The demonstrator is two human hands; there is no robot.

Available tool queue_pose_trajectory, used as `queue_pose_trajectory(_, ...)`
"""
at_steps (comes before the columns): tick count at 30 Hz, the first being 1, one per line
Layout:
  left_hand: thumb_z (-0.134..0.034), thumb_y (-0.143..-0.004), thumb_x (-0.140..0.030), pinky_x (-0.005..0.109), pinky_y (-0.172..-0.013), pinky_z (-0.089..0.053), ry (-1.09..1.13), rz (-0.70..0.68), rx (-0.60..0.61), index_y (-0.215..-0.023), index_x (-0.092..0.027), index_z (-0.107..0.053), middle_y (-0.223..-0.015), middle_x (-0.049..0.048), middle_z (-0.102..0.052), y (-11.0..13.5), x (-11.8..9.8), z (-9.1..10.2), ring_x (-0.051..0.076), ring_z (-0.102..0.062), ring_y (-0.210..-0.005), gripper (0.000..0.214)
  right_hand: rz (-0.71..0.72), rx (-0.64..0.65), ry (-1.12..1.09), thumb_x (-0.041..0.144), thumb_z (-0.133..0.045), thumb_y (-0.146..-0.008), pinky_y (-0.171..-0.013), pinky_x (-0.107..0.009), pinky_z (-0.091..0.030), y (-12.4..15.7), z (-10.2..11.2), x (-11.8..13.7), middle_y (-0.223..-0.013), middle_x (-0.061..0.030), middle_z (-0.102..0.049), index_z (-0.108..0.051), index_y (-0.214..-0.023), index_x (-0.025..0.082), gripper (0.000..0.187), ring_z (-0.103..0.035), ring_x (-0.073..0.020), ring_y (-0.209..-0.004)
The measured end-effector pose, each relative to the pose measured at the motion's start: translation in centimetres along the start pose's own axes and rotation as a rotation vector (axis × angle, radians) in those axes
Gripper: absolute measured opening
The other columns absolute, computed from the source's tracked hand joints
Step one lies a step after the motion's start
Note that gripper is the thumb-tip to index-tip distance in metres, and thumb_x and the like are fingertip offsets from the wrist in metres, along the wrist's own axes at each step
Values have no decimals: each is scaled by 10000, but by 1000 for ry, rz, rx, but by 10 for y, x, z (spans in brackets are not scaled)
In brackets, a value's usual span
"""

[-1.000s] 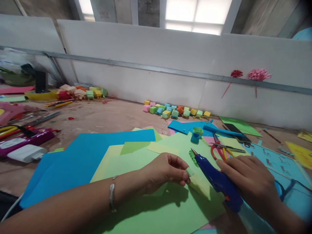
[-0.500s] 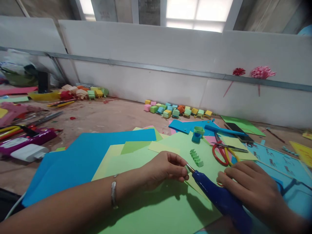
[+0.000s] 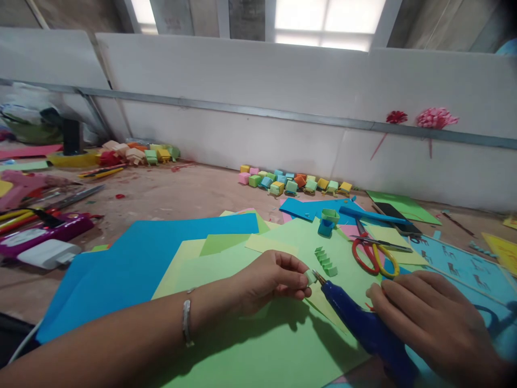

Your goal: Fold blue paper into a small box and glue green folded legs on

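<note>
My left hand [image 3: 271, 280] pinches a small folded piece of light green paper [image 3: 311, 277] between thumb and fingers, just above a large green sheet [image 3: 258, 350]. My right hand [image 3: 432, 318] grips a blue glue gun [image 3: 363, 323], whose metal nozzle points at the small paper piece and nearly touches it. A green zigzag-folded paper strip [image 3: 325, 261] lies just beyond the nozzle. A silver bracelet is on my left wrist.
Red and yellow scissors [image 3: 374, 253] lie beyond my right hand. A small blue and green paper cup [image 3: 327, 221] stands behind the strip. Blue paper sheets [image 3: 133, 258] spread to the left. Rows of coloured paper cubes [image 3: 291, 183] line the white wall. A phone [image 3: 393, 215] lies right.
The glue gun swung from pointing away past the fingers to aiming its nozzle at the small green piece. In the last half second my right hand slid slightly right along the gun.
</note>
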State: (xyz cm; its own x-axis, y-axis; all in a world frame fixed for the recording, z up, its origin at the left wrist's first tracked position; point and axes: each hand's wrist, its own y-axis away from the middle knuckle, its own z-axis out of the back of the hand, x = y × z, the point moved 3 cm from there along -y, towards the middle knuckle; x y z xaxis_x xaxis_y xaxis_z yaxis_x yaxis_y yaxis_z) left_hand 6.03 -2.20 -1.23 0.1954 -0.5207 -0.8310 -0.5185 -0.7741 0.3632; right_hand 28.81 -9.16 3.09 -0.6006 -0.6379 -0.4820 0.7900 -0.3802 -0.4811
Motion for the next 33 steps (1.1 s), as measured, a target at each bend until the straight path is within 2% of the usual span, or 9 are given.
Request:
queue_pose_trajectory(2, -865, -471, -146, 211, -578, -468, -4, -3, -2, -660, -97, -663, -588, 42, -660, 0, -1, 0, 125, -644, -586, 281, -12, 23, 45, 67, -461, -915, -736, -422, -415, 1, 1, -1, -832, -70, -686, -612, -993, 183, 206, -597, -233, -765)
queue_pose_trajectory(7, -867, -464, -172, 210, -569, -461, -14, 1, 0, -687, -101, -660, -581, 51, -674, -3, 3, 1, 125, -638, -565, 312, -15, -73, 63, 70, -447, -924, -735, -423, -411, -1, 0, 4, -789, -75, -677, -612, -971, 162, 195, -582, -234, -754)
queue_pose_trajectory(12, -868, -464, -188, 207, -567, -458, -28, -17, 0, -699, -95, -666, -610, 64, -688, -3, 4, 3, 126, -638, -574, 324, -4, -91, -2, 63, -466, -917, -752, -415, -415, -4, -4, 12, -768, -67, -667, -613, -955, 154, 177, -579, -218, -751)
queue_pose_trajectory(18, -864, -505, -207, 207, -572, -456, -81, -60, 49, -711, -87, -674, -642, 70, -700, -1, 1, 1, 101, -610, -555, 304, -17, -130, -92, 75, -472, -924, -705, -384, -417, -13, 3, 7, -804, -97, -648, -590, -904, 150, 142, -566, -220, -761)
queue_pose_trajectory(21, -857, -514, -206, 220, -570, -459, -102, -78, 56, -728, -93, -676, -639, 68, -702, -4, 3, 3, 109, -608, -550, 302, 2, -145, -129, 85, -492, -924, -685, -363, -415, -16, 4, 6, -759, -84, -630, -571, -858, 151, 122, -556, -205, -737)
queue_pose_trajectory(27, -834, -540, -196, 224, -571, -464, -132, -109, 72, -733, -96, -677, -641, 67, -709, -6, 7, 5, 107, -607, -539, 268, -59, -138, -218, 103, -500, -930, -661, -351, -395, -12, 0, 7, -679, -49, -604, -565, -790, 166, 166, -560, -189, -695)
queue_pose_trajectory(33, -830, -548, -191, 231, -564, -472, -156, -143, 56, -738, -98, -662, -640, 70, -711, -5, 5, 4, 107, -605, -521, 270, -91, -147, -214, 97, -513, -919, -714, -372, -414, -7, -2, 5, -723, -40, -664, -569, -799, 196, 166, -597, -201, -733)
